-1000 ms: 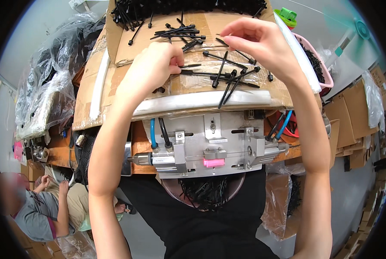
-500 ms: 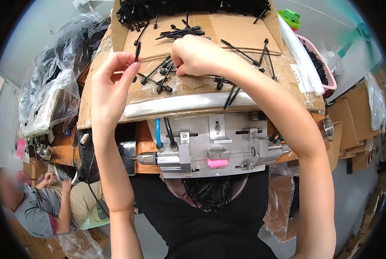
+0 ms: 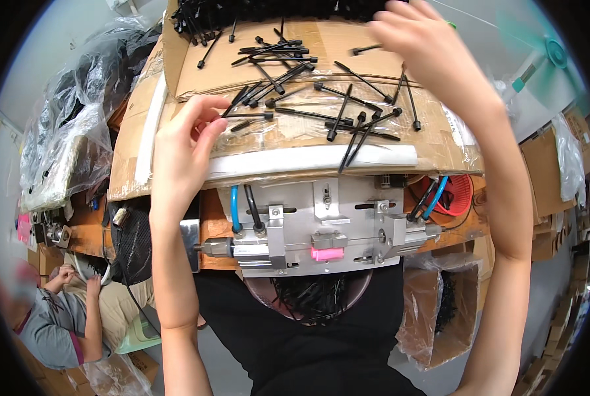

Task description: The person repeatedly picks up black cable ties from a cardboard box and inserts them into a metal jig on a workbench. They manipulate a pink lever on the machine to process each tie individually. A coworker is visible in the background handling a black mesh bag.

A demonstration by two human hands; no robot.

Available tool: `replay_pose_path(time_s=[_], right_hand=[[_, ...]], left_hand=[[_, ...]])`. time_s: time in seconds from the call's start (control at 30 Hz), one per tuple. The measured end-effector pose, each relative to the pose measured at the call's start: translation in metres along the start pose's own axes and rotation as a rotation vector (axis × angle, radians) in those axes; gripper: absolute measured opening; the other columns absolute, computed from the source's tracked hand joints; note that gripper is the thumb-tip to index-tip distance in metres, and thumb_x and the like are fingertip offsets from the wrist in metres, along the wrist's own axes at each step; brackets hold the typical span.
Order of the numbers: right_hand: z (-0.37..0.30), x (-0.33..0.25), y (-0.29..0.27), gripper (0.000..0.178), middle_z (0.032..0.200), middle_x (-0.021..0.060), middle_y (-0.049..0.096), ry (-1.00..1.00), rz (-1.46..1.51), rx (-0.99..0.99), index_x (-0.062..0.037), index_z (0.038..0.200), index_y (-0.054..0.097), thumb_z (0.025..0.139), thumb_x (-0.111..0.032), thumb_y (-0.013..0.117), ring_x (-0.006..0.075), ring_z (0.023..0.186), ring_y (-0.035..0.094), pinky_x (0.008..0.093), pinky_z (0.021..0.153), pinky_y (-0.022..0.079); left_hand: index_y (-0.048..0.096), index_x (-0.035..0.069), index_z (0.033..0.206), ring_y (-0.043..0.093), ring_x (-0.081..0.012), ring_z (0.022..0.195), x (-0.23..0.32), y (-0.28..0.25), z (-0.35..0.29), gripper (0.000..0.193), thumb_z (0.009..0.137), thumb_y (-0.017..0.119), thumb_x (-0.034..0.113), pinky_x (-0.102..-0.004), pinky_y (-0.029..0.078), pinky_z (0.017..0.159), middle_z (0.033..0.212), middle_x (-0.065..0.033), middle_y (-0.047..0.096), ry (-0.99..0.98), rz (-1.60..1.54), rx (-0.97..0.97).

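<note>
My left hand (image 3: 188,142) is over the left part of the cardboard, thumb and fingers pinched round a thin black rod (image 3: 235,102). Beside its fingertips lies another rod (image 3: 250,116) with a knobbed end. My right hand (image 3: 427,56) is raised at the upper right, its fingers smeared by motion. Just left of it is a slightly blurred black rod (image 3: 366,49); whether the hand touches it I cannot make out. Several more knobbed black rods (image 3: 340,113) are strewn across the cardboard (image 3: 196,76) between my hands.
Nearer me is a metal fixture (image 3: 301,191) with blue and black hoses and a pink block (image 3: 326,254). A bowl of black pieces (image 3: 252,290) sits at my lap. A red basket (image 3: 463,195) stands right of the fixture. Another person (image 3: 57,323) sits at the lower left.
My right hand has moved from the rods in the middle up to the right. My left hand has come down a little, and more rods lie spread where my right hand was.
</note>
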State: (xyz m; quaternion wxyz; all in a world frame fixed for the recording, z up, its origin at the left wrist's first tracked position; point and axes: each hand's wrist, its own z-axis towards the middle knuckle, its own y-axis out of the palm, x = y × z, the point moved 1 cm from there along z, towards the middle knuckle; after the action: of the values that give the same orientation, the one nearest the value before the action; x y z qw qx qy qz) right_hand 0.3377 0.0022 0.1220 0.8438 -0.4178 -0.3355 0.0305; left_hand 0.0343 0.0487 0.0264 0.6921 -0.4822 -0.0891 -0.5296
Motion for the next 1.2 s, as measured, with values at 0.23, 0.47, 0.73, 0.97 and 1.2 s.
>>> replay_pose_path(time_s=[0.23,0.47,0.73,0.97,1.2], right_hand=[[-0.105,0.084,0.006,0.014,0.096,0.016,0.066,0.648,-0.039,-0.284,-0.0024,0.092,0.062,0.087,-0.015,0.063,0.0361,0.094,0.063,0.0452,0.076,0.051],[-0.227,0.205,0.085,0.028,0.106,0.0189,0.067,0.873,-0.147,-0.26,-0.0051,0.111,0.064,0.089,-0.022,0.065,0.0381,0.1,0.063,0.0451,0.085,0.05],[-0.123,0.039,0.013,0.022,0.087,0.0119,0.065,0.516,0.64,-0.088,-0.0023,0.107,0.064,0.086,-0.003,0.066,0.0231,0.074,0.06,0.0324,0.069,0.049],[-0.103,-0.018,0.032,0.015,0.085,0.0125,0.059,0.315,0.709,-0.044,0.0005,0.095,0.063,0.081,-0.001,0.068,0.0291,0.081,0.059,0.0348,0.071,0.047],[-0.106,-0.022,-0.003,0.022,0.094,0.0109,0.071,0.79,1.083,0.414,0.0045,0.109,0.065,0.095,-0.013,0.063,0.0146,0.081,0.063,0.0247,0.073,0.048]], left_hand=[[0.057,0.001,0.092,0.049,-0.0149,0.066,0.005,-0.004,-0.002,0.012,0.084,0.067,0.002,-0.0274,0.044,0.063,0.077,-0.0063,0.057,0.008,0.094,-0.255],[0.059,0.002,0.095,0.057,-0.0276,0.091,0.014,-0.029,-0.003,0.013,0.083,0.064,0.002,-0.0339,0.045,0.081,0.095,-0.0104,0.06,0.067,0.197,-0.498],[0.064,0.002,0.099,0.061,-0.0301,0.087,0.01,-0.047,-0.022,0.026,0.076,0.061,-0.01,-0.0338,0.049,0.076,0.095,-0.0127,0.061,0.057,0.156,-0.411],[0.066,0.004,0.11,0.06,-0.0262,0.083,0.028,-0.043,-0.039,0.043,0.071,0.064,-0.014,-0.0319,0.048,0.075,0.089,-0.0106,0.061,0.179,0.196,-0.16],[0.052,-0.001,0.136,0.053,-0.0239,0.08,0.078,0.018,-0.135,0.073,0.067,0.074,-0.004,-0.0357,0.045,0.075,0.087,-0.0078,0.056,0.154,0.268,-0.112]])
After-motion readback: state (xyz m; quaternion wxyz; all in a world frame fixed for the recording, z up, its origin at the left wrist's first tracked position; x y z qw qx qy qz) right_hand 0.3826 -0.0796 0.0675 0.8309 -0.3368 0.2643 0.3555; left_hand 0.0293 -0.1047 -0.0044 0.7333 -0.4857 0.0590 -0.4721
